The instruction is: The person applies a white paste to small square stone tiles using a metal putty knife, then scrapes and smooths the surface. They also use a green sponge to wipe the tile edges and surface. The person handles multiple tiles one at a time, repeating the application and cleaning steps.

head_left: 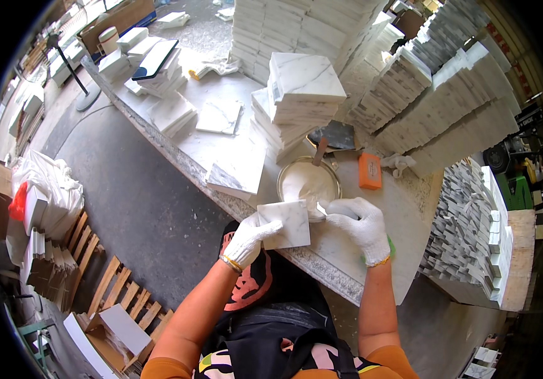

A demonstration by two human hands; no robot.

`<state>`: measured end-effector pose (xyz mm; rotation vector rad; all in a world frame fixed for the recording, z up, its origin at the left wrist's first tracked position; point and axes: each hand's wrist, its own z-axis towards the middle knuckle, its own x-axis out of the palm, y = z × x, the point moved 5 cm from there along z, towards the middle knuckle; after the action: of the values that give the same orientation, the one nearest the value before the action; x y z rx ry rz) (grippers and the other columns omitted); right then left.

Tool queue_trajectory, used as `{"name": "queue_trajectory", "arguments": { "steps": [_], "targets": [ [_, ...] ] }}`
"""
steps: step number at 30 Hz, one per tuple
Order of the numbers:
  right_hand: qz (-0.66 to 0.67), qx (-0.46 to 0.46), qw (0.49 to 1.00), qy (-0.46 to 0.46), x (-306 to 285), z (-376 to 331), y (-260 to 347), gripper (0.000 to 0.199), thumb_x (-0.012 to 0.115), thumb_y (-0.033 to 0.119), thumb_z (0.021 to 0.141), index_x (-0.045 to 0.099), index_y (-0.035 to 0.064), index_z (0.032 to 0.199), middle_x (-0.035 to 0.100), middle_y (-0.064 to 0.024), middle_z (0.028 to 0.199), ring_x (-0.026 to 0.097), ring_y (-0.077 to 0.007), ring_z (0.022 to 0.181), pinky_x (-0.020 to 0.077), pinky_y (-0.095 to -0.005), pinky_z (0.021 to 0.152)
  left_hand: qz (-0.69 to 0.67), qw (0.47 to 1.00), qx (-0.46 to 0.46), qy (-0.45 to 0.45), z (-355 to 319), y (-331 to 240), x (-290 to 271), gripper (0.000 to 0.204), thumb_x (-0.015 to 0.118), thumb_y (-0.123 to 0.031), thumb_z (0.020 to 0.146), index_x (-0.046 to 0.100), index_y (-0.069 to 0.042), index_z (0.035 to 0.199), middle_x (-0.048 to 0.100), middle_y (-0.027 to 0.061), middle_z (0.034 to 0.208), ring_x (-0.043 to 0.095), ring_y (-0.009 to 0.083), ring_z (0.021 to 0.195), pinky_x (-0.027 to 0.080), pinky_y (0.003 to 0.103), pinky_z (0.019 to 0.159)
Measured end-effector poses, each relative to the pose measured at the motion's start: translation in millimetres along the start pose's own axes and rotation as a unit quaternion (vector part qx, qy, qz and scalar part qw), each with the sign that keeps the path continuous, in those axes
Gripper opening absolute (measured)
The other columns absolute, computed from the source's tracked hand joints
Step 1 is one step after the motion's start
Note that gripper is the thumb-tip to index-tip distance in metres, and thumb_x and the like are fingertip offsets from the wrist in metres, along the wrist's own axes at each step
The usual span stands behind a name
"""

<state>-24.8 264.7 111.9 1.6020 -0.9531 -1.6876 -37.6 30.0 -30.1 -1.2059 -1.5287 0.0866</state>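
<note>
My left hand (246, 241), in a white knit glove, grips a square white marble tile (287, 225) with faint grey veins by its left edge, at the table's near edge. My right hand (361, 221), gloved the same way, is closed in a pinch just right of the tile. From its fingertips a small pale piece (321, 208) sticks out; its kind is too small to make out. Beyond both hands is a round metal bowl (280, 183) of white paste or powder (306, 179). A brown-handled tool (320, 150) leans in the bowl.
An orange box (369, 170) and a crumpled white cloth (399, 164) lie right of the bowl. Tall marble tile stacks (306, 82) rise behind it. More tiles (237, 170) lie to the left, one pile topped by a dark tablet-like thing (155, 60). Wooden pallets (123, 287) stand lower left.
</note>
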Motion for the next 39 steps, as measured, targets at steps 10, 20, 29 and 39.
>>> {"name": "queue_trajectory", "arguments": {
  "steps": [10, 20, 29, 39],
  "targets": [
    [0.106, 0.067, 0.977, -0.172, -50.7, 2.5, -62.9, 0.030, 0.082, 0.017, 0.086, 0.073, 0.0022, 0.111, 0.070, -0.0038, 0.109, 0.064, -0.0133, 0.093, 0.0519, -0.0297, 0.085, 0.000, 1.000, 0.006, 0.017, -1.6, -1.3, -0.9, 0.065, 0.079, -0.018, 0.089, 0.049, 0.007, 0.142, 0.065, 0.0144, 0.129, 0.066, 0.0257, 0.115, 0.055, 0.042, 0.099],
    [-0.046, 0.099, 0.982, -0.153, -23.2, 26.3, -110.6, 0.034, 0.082, 0.019, 0.081, 0.072, 0.0074, 0.111, 0.075, -0.0050, 0.099, 0.069, -0.0146, 0.088, 0.0545, -0.0323, 0.082, 0.003, 0.999, 0.037, 0.027, -18.7, -25.0, 18.5, 0.066, 0.075, -0.017, 0.089, 0.049, 0.008, 0.144, 0.062, 0.0174, 0.138, 0.063, 0.0297, 0.122, 0.050, 0.042, 0.107],
    [-0.143, 0.108, 0.960, -0.215, -52.6, -6.1, -100.7, 0.042, 0.078, 0.023, 0.087, 0.067, 0.0070, 0.124, 0.075, -0.0109, 0.110, 0.073, -0.0206, 0.096, 0.0568, -0.0333, 0.087, -0.008, 0.999, 0.021, 0.025, -2.2, -5.8, 14.3, 0.066, 0.079, -0.015, 0.084, 0.052, 0.005, 0.141, 0.066, 0.0156, 0.130, 0.065, 0.0311, 0.118, 0.051, 0.045, 0.105],
    [-0.151, 0.075, 0.984, -0.063, 0.6, -18.2, -13.8, 0.046, 0.066, 0.054, 0.093, 0.074, 0.0150, 0.116, 0.075, -0.0114, 0.104, 0.072, -0.0297, 0.093, 0.0556, -0.0398, 0.084, 0.003, 0.999, 0.024, 0.021, -5.9, -9.5, 12.5, 0.061, 0.075, -0.015, 0.089, 0.050, 0.005, 0.142, 0.065, 0.0152, 0.130, 0.066, 0.0304, 0.116, 0.054, 0.045, 0.103]
  ]
}}
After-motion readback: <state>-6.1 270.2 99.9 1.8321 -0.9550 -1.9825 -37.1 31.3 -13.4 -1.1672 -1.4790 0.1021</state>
